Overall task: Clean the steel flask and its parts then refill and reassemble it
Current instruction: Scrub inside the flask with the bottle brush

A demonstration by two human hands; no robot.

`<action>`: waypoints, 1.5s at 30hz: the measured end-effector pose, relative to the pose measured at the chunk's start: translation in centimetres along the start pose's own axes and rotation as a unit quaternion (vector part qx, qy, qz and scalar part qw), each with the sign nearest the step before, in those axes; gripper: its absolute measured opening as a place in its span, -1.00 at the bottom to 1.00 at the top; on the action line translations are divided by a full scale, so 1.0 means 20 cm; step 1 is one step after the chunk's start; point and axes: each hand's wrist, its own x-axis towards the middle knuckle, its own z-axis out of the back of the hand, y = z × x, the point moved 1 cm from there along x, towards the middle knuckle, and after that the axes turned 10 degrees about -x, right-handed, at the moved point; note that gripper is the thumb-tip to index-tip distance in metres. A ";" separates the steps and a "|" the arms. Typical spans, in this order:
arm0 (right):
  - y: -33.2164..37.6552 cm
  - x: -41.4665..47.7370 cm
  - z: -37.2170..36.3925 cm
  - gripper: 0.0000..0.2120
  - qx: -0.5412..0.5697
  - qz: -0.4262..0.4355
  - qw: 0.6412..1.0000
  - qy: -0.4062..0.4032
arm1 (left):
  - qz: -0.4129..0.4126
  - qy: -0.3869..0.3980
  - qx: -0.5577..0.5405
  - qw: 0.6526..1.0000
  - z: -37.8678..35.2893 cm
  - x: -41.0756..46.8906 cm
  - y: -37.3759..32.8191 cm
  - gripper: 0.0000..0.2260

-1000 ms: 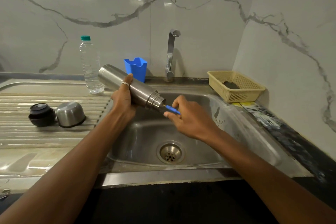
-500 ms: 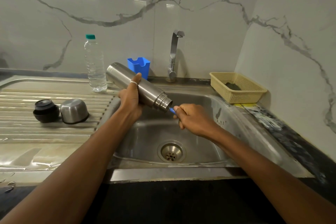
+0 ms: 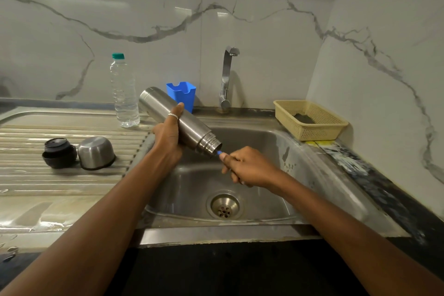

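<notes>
My left hand (image 3: 168, 137) grips the steel flask (image 3: 192, 127) around its middle, tilted over the sink (image 3: 336, 175) with its open threaded mouth pointing down to the right. My right hand (image 3: 247, 167) holds a blue-handled brush (image 3: 219, 152) whose handle barely shows at the flask's mouth; the brush end is hidden inside the flask. The steel cup lid (image 3: 96, 152) lies on the draining board (image 3: 60, 182) next to the black stopper (image 3: 58, 152).
A clear water bottle (image 3: 124, 94) with a green cap stands at the back of the draining board. A blue plastic holder (image 3: 181, 95) and the tap (image 3: 227, 79) are behind the sink. A cream basket (image 3: 310, 119) with a dark scrubber sits at the right.
My right hand has pushed the blue-handled brush further into the flask, so less handle shows. The flask stays tilted in my left hand.
</notes>
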 end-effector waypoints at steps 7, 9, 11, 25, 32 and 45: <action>-0.01 0.02 0.01 -0.76 -0.185 0.088 0.962 -0.181 | -0.003 -0.014 -0.007 1.000 0.00 0.01 0.00 -0.46; -0.01 0.01 0.02 -0.85 -0.321 0.181 0.882 -0.293 | 0.008 -0.020 -0.026 0.999 0.02 0.03 -0.01 -0.41; 0.02 -0.02 0.02 -0.84 -0.416 0.223 0.820 -0.325 | 0.021 -0.020 -0.037 0.999 0.03 0.05 -0.01 -0.37; 0.02 -0.03 0.00 -0.79 -0.337 0.153 0.893 -0.255 | 0.025 -0.012 -0.017 0.999 0.03 0.06 0.01 -0.37; 0.04 -0.05 0.00 -0.52 -0.002 -0.054 0.998 -0.014 | 0.008 -0.001 0.028 1.000 0.01 0.06 0.03 -0.39; 0.03 -0.02 0.02 -0.61 -0.213 0.039 0.962 -0.165 | 0.007 0.000 0.002 1.000 0.03 0.09 0.02 -0.40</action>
